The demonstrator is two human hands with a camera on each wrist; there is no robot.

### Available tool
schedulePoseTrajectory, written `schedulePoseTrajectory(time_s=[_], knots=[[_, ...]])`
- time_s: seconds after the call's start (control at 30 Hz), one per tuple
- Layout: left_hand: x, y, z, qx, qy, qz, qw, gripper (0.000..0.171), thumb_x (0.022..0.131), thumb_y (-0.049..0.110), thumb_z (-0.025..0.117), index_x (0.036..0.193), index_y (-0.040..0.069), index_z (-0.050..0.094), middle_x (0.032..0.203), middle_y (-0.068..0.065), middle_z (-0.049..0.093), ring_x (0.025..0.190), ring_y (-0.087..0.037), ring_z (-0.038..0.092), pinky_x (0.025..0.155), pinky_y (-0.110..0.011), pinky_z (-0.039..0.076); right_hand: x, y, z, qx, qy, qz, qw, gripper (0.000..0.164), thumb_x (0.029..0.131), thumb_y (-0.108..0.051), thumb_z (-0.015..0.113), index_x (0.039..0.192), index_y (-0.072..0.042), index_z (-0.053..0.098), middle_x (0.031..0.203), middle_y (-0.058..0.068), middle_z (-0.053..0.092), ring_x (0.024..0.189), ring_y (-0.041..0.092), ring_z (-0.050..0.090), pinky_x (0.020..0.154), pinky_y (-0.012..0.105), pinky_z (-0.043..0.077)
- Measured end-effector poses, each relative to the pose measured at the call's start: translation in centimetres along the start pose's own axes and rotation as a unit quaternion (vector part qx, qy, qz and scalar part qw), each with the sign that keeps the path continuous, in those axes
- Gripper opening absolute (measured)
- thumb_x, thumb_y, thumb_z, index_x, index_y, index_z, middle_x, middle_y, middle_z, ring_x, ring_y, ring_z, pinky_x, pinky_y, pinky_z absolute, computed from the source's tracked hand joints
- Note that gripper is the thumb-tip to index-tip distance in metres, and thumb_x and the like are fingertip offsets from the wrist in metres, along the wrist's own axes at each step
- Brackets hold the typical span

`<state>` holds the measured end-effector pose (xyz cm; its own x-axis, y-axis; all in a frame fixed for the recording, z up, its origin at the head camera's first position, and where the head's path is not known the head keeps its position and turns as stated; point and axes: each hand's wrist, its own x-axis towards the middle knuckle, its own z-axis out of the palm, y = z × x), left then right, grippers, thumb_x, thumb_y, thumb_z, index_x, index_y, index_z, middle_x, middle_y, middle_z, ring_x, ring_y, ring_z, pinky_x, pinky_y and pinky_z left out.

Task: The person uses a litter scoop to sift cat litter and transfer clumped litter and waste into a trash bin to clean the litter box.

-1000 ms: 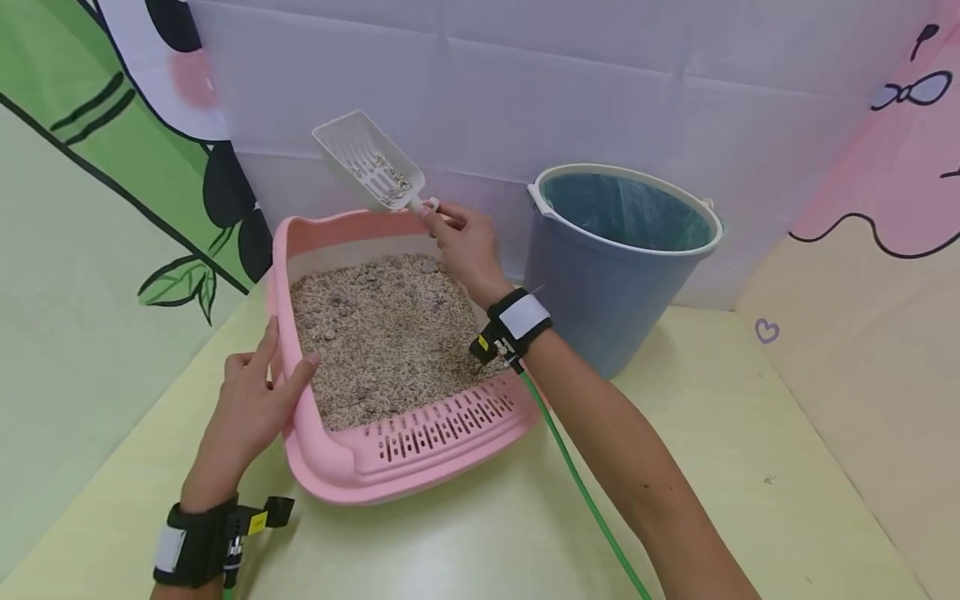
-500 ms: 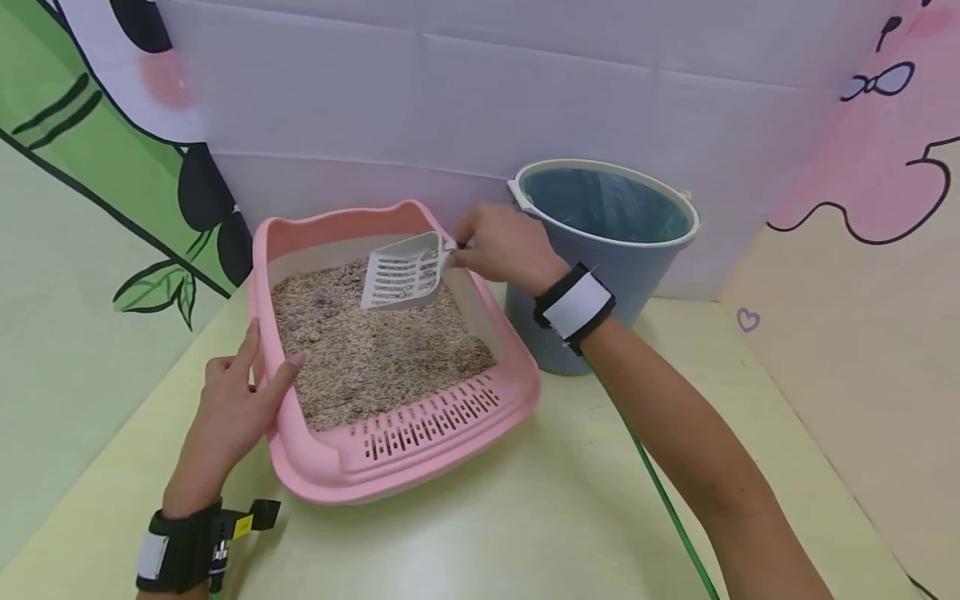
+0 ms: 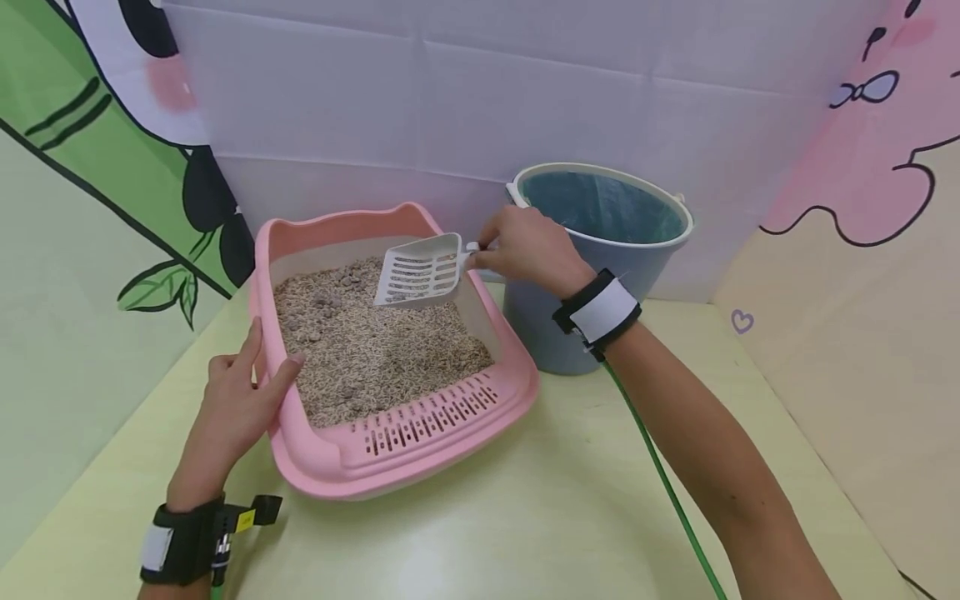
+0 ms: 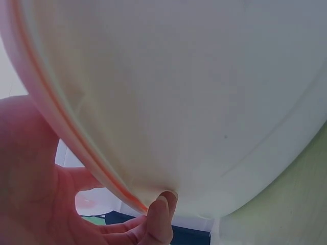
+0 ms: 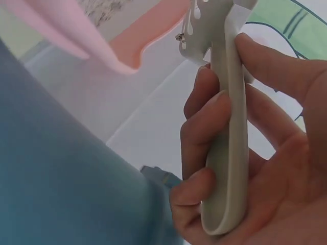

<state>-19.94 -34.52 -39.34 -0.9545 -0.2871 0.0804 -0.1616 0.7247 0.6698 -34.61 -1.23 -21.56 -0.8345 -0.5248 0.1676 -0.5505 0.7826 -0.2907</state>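
My right hand (image 3: 532,250) holds a white slotted litter scoop (image 3: 422,271) by its handle, over the right side of a pink litter box (image 3: 352,458). The scoop's slots show litter through them; no clumps are visible on it in the head view. In the right wrist view, the fingers curl round the scoop handle (image 5: 230,153), and a small crumb clings near the slots. My left hand (image 3: 236,408) grips the box's left rim, thumb on top. From below, the left wrist view shows its fingers against the pale box wall (image 4: 204,102). Grainy litter (image 3: 375,350) with greyish clumps fills the box.
A blue bucket (image 3: 555,333) with a white rim and a dark green liner (image 3: 600,204) stands right of the box, against the wall. Both stand on a pale yellow table (image 3: 600,483). A green cable (image 3: 663,467) trails from the right wrist strap.
The scoop, holding crumbs above the box's back edge a second ago, has come down and tipped over the litter, then shifted slightly right. My left hand keeps its grip on the rim.
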Motion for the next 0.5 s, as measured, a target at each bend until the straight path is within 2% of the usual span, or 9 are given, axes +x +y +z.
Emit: schedulePoseTrajectory(time_s=[0.13,0.2,0.3,0.37,0.43,0.5], knots=[[0.0,0.1,0.0,-0.002,-0.002,-0.002,1.0,0.092,0.104,0.065,0.045,0.168,0.024,-0.008,0.149,-0.049,0.021,0.107,-0.053,0.05,0.075,-0.049,0.049,0.1,1.0,0.5,0.087,-0.011,-0.017,0.996,0.019,0.096,-0.035,0.077,0.092,-0.019,0.086,0.055,-0.008,0.042,0.054,0.012,0.031,0.057,0.03,0.026],[0.0,0.1,0.1,-0.001,-0.003,-0.004,1.0,0.092,0.104,0.065,0.044,0.168,0.024,-0.008,0.15,-0.048,0.02,0.108,-0.054,0.049,0.075,-0.049,0.049,0.1,1.5,0.6,0.134,-0.02,-0.018,0.991,0.019,0.096,-0.036,0.077,0.091,-0.021,0.087,0.055,-0.008,0.038,0.056,0.012,0.035,0.059,0.03,0.028],[0.0,-0.1,0.1,0.001,-0.004,-0.006,1.0,0.091,0.104,0.065,0.044,0.168,0.025,-0.008,0.15,-0.049,0.02,0.107,-0.054,0.049,0.074,-0.048,0.049,0.2,1.8,0.4,0.193,-0.03,-0.004,0.981,0.017,0.096,-0.039,0.078,0.096,-0.024,0.087,0.062,-0.008,0.054,0.067,0.013,0.05,0.065,0.03,0.037],[0.0,-0.1,0.1,0.001,-0.003,-0.004,1.0,0.091,0.104,0.065,0.044,0.168,0.024,-0.008,0.149,-0.049,0.02,0.107,-0.054,0.049,0.073,-0.046,0.049,0.1,1.8,-0.1,0.224,-0.031,0.009,0.974,0.018,0.095,-0.04,0.078,0.102,-0.025,0.086,0.074,-0.005,0.065,0.078,0.014,0.058,0.071,0.03,0.044],[0.0,-0.2,0.1,0.0,-0.003,-0.003,1.0,0.091,0.104,0.065,0.044,0.168,0.025,-0.008,0.149,-0.049,0.021,0.107,-0.054,0.049,0.072,-0.045,0.049,0.0,2.0,-0.9,0.245,-0.023,0.015,0.969,0.022,0.095,-0.04,0.078,0.109,-0.025,0.085,0.088,-0.003,0.072,0.085,0.016,0.061,0.075,0.03,0.047],[0.1,-0.2,0.1,-0.002,-0.001,-0.001,1.0,0.091,0.104,0.065,0.045,0.168,0.026,-0.008,0.149,-0.048,0.021,0.106,-0.054,0.049,0.071,-0.044,0.049,-0.2,2.3,-2.2,0.257,-0.011,0.012,0.966,0.026,0.095,-0.042,0.078,0.112,-0.024,0.084,0.095,-0.001,0.071,0.088,0.019,0.061,0.078,0.032,0.047]])
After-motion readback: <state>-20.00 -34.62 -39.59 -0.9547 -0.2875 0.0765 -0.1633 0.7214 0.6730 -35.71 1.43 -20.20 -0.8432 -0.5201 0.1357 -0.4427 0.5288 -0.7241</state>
